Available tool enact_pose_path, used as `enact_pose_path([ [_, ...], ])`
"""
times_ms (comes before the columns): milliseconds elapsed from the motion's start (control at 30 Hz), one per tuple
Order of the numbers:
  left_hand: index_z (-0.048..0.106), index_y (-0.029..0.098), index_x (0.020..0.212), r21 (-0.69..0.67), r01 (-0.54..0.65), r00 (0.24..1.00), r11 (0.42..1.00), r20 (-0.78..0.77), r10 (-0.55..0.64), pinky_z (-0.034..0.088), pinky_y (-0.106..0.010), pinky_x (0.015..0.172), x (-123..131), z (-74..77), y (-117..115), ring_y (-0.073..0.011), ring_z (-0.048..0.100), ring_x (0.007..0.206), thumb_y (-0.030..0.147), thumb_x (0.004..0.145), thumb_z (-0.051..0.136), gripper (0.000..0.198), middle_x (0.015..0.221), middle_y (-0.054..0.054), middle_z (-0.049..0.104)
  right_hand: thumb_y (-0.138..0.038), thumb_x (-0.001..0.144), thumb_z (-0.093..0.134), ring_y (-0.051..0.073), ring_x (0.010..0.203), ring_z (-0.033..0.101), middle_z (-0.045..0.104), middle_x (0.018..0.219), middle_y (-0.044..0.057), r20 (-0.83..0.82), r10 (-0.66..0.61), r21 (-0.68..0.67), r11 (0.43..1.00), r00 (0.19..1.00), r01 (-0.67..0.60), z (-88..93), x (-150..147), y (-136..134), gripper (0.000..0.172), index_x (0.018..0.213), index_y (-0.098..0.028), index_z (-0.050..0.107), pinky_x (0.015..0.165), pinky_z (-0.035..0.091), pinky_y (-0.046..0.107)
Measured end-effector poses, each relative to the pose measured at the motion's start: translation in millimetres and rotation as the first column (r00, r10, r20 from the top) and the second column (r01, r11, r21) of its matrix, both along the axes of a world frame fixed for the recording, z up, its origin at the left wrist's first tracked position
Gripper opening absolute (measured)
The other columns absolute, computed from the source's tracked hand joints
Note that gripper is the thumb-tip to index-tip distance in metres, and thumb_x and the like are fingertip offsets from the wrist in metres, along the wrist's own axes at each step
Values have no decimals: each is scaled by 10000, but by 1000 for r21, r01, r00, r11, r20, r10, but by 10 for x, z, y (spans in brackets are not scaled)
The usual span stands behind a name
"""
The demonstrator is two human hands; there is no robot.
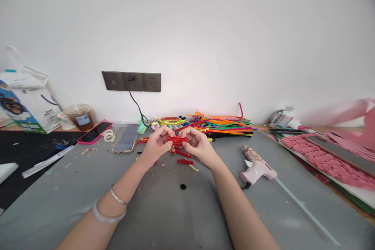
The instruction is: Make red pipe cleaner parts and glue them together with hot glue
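Observation:
Above the grey table mat (164, 211), my left hand (156, 144) and my right hand (197, 145) together pinch a short bundle of red pipe cleaner (177, 140), one hand at each end. Both hands have their fingers curled closed on it. Loose red pieces (184, 157) and a small yellow piece (193, 168) lie on the mat just below the hands. Behind the hands, against the wall, sits a heap of coloured pipe cleaners (222, 124). Two bracelets circle my left wrist (113, 206).
A pink glue gun (257, 167) lies right of my right forearm. Pink flower pieces on a board (325, 160) fill the right side. At left are a pink phone (95, 133), a second phone (125, 138), a drink cup (79, 117) and a carton (25, 101). A cable runs from the wall sockets (131, 82).

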State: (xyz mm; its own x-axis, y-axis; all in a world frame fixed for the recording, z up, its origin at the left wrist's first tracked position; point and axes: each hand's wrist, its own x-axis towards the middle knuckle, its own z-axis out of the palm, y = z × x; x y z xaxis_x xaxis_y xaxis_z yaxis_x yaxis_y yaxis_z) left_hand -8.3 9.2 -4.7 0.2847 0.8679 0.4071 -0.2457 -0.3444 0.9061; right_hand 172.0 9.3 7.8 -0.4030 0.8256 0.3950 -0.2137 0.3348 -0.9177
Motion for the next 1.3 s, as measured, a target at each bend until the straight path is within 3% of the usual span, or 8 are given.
enact_pose_path([
  [633,559,183,840,-13,-50,999,999,-8,50,561,-255,611,18,10,-7,-139,555,774,239,757,688,163,936,-24,532,-191,784,681,150,842,542,535,893,9,-44,7,-13,1000,999,-7,-37,-11,25,149,832,-217,543,729,465,268],
  [1067,568,184,862,-3,-33,999,999,0,33,578,-241,641,10,-13,-5,-131,560,805,238,798,684,143,946,-21,534,-210,789,683,152,839,536,535,885,9,-46,-10,10,1000,999,11,-47,-20,38,144,828,-223,544,718,471,273],
  [1300,581,217,1015,35,-57,998,998,36,55,588,-259,729,9,20,-18,-157,624,939,253,834,699,219,1089,-46,585,-313,796,716,160,813,565,552,906,19,-135,-83,25,996,987,88,-90,-13,103,208,862,-235,534,707,503,294],
])
